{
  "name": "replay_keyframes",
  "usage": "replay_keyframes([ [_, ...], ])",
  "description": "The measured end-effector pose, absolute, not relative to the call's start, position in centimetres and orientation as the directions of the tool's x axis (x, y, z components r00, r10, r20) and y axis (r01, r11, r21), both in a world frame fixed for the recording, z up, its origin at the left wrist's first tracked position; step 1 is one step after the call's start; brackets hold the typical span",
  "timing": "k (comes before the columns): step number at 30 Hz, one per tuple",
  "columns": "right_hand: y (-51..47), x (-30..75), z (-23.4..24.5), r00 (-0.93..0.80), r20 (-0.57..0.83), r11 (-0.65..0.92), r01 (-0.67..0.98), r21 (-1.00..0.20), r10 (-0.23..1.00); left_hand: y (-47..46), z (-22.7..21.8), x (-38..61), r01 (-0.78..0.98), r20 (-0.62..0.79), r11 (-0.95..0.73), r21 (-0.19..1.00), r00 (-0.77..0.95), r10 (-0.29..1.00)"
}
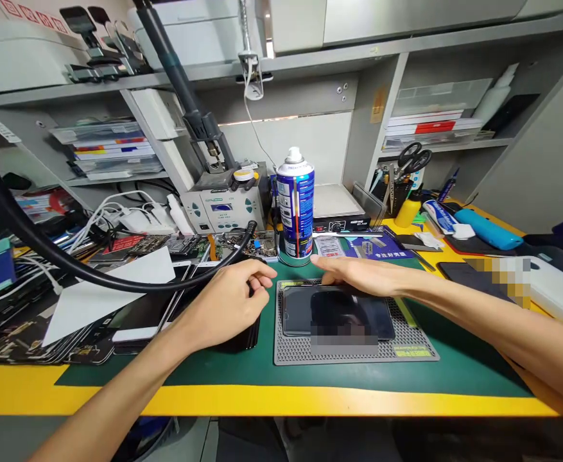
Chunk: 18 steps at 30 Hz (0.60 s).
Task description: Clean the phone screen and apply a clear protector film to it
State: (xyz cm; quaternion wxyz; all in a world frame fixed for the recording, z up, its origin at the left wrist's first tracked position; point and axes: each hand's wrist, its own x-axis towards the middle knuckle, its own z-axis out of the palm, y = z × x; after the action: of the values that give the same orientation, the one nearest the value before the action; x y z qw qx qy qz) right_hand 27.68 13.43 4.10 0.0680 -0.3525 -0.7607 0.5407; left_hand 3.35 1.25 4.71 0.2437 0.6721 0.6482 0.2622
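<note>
A dark phone (pixel 339 312) lies flat on a grey perforated mat (pixel 353 350) on the green bench mat (pixel 454 366). My right hand (pixel 358 273) reaches over the phone's far edge, fingers stretched flat and touching the mat just behind it. My left hand (pixel 230 298) hovers left of the grey mat with fingers curled, thumb and forefinger pinched near a thin black hose (pixel 117 279). A stack of dark phones (pixel 242 337) sits right under that hand. A blue and white spray can (pixel 295 208) stands upright just beyond both hands.
A soldering station (pixel 221 208) and a hot plate (pixel 336 208) stand at the back. Loose phone screens, boards and white cables (pixel 117 215) crowd the left. Scissors in a holder (pixel 409 163), a blue case (pixel 488 229) and a white box (pixel 551 289) sit on the right. The yellow bench edge (pixel 281 401) runs along the front.
</note>
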Motion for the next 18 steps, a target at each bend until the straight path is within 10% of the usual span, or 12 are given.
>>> replay_keyframes([
  [18,10.9,28.9,4.3,-0.704,-0.227,0.344,0.569,-0.746,0.673,2.9,3.0,3.0,0.771,-0.038,-0.106,0.628,0.166,0.985],
])
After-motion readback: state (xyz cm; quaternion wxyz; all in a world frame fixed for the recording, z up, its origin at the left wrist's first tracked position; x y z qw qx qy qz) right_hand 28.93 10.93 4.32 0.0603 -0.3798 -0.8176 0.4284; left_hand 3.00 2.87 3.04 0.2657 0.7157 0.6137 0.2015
